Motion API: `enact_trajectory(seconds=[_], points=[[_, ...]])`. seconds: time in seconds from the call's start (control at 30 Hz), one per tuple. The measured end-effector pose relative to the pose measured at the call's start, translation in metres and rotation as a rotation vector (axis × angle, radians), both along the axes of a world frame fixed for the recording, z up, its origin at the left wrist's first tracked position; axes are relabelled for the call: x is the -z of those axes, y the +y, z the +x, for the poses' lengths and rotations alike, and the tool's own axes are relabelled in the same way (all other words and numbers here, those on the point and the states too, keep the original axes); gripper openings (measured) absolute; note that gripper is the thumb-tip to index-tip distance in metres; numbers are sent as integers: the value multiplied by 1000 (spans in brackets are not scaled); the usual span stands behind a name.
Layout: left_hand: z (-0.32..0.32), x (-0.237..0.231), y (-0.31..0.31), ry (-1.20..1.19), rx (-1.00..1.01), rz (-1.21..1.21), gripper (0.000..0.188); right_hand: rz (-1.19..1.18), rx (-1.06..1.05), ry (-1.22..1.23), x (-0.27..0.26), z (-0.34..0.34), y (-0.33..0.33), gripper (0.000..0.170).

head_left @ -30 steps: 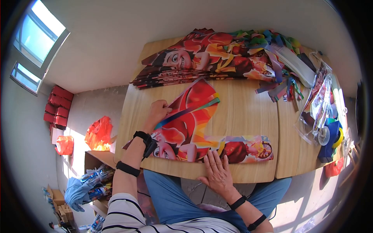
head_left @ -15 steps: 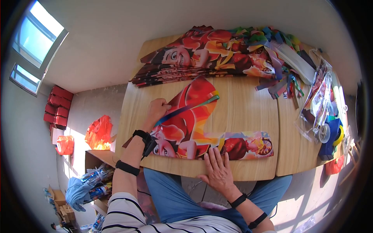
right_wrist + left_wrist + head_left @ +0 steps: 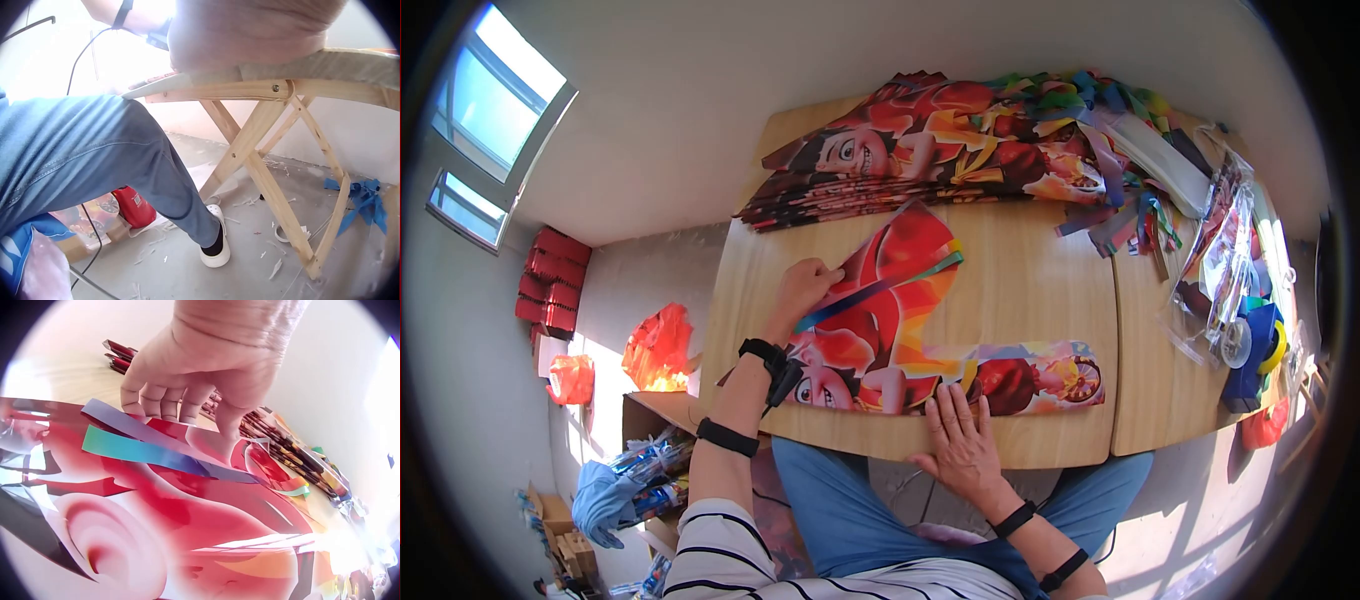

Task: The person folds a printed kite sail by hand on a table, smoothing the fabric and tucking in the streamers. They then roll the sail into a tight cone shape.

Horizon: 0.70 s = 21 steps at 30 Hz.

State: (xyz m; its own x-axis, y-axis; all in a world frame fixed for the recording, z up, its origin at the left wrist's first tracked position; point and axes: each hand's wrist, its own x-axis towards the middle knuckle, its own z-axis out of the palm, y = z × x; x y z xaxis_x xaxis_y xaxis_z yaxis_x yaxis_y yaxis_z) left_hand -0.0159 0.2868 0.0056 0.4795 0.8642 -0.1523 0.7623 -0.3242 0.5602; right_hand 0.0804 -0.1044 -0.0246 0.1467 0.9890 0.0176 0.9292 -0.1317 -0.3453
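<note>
The sheet [image 3: 865, 335] lies at the near left of the table [image 3: 1020, 270]; a ribbon [image 3: 875, 290] crosses its left part; the left hand [image 3: 803, 290] is at the sheet's far left edge, fingers bent down and thumb on the print, though I cannot tell whether its grip pinches the edge; the right hand [image 3: 963, 445] rests at the near edge, its grip fully open, fingers straight, holding nothing; a stack [image 3: 960, 150] lies on the far side; a tape dispenser [image 3: 1248, 370] stands at right.
</note>
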Motion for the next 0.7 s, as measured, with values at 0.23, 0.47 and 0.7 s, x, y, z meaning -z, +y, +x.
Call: enact_trajectory(seconds=[0.23,0.47,0.7], points=[[-8,20,12,-46,90,47,20,-6,-5,-8,-1,1,1,97],[-6,20,10,-67,36,52,19,1,-5,-4,-2,2,0,96],[-4,17,5,-34,20,77,19,9,-8,-15,-1,1,0,96]])
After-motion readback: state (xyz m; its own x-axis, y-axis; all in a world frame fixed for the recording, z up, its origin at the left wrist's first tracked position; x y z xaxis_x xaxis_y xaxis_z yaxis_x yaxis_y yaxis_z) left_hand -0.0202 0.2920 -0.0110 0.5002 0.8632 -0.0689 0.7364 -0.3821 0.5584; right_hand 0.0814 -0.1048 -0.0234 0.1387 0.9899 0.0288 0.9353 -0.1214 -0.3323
